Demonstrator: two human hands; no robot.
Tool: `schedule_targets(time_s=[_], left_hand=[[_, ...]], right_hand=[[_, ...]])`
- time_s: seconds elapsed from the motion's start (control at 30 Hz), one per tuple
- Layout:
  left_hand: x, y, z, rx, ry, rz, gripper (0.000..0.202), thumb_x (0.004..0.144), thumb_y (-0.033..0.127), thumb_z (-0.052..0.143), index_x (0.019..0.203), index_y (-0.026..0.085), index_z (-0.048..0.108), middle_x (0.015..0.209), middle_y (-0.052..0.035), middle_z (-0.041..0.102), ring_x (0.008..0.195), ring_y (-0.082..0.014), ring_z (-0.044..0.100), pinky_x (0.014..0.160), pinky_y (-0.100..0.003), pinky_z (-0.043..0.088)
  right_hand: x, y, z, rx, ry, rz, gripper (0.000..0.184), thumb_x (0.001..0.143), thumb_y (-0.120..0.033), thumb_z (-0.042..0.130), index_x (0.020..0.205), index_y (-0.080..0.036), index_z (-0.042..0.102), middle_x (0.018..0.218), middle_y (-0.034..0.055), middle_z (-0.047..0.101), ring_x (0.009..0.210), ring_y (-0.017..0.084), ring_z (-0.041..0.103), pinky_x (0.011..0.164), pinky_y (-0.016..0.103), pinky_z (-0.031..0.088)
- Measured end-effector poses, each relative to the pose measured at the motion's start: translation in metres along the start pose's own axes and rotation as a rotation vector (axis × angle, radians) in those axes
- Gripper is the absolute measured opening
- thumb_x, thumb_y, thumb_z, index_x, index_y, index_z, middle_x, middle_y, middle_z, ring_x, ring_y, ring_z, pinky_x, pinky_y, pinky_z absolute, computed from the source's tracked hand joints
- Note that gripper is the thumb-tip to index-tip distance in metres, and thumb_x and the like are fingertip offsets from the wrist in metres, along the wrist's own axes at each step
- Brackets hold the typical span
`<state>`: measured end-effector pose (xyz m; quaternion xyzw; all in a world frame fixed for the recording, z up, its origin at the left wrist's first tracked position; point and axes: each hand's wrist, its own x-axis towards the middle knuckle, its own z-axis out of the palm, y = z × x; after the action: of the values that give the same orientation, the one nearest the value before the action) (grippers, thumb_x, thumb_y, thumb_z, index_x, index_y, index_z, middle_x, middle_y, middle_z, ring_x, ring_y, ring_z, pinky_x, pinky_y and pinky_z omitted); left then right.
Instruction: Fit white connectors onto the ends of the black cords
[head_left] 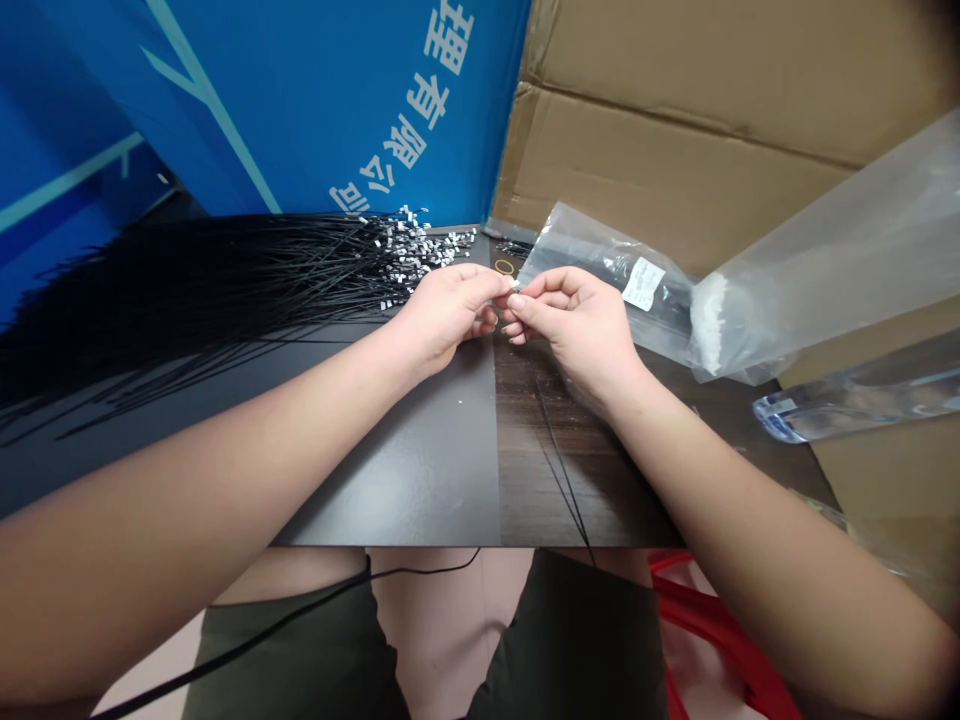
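1. The left hand [446,315] and right hand [577,325] pinch narrowly, fingertips meeting on a tiny silver-white piece [515,286] above the dark laminate worktop [405,470].
2. A loosened pinch could drop it among the loose thin black cable ties [247,285].

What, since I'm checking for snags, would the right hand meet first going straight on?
The left hand, most likely: the right hand's fingertips sit against its fingertips, a small piece pinched between.

The person is wearing dark olive shorts [570,640], a thin black cable [262,625] is running across them, and the left hand [442,320] and right hand [577,335] are showing bare skin.
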<state>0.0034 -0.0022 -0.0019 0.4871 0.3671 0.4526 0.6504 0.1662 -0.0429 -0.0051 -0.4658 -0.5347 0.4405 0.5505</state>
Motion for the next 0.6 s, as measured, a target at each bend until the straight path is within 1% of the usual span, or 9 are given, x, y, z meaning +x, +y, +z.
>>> schedule_targets(time_s=[0.2,0.4,0.6], left_hand=[[-0.0018,-0.0001,0.0018,0.027,0.014,0.026,0.01,0.08,0.02,0.077,0.077,0.015,0.069,0.069,-0.0002,0.064,0.061,-0.0083,0.056,0.061,-0.023,0.046],[-0.0032,0.0006,0.0026,0.105,0.046,0.105,0.014,0.079,0.02,0.078,0.073,0.017,0.066,0.068,0.0004,0.063,0.062,-0.0099,0.055,0.062,-0.025,0.045],[-0.0029,0.002,0.0019,0.191,0.045,0.186,0.017,0.08,0.019,0.074,0.067,0.017,0.064,0.067,0.0004,0.063,0.062,-0.0105,0.053,0.064,-0.026,0.043]], right_hand=[[0.0,-0.0002,-0.0005,0.008,-0.003,0.003,0.036,0.076,-0.036,0.096,0.086,-0.021,0.065,0.075,0.0022,0.077,0.066,0.015,0.074,0.062,0.03,0.063],[-0.0001,-0.0007,-0.0008,0.003,-0.007,0.012,0.037,0.076,-0.037,0.095,0.087,-0.022,0.064,0.076,0.0021,0.077,0.066,0.016,0.074,0.063,0.031,0.063],[-0.0004,-0.0023,-0.0009,0.006,-0.015,0.002,0.04,0.075,-0.04,0.097,0.086,-0.022,0.063,0.075,0.0013,0.076,0.066,0.016,0.074,0.064,0.033,0.064]])
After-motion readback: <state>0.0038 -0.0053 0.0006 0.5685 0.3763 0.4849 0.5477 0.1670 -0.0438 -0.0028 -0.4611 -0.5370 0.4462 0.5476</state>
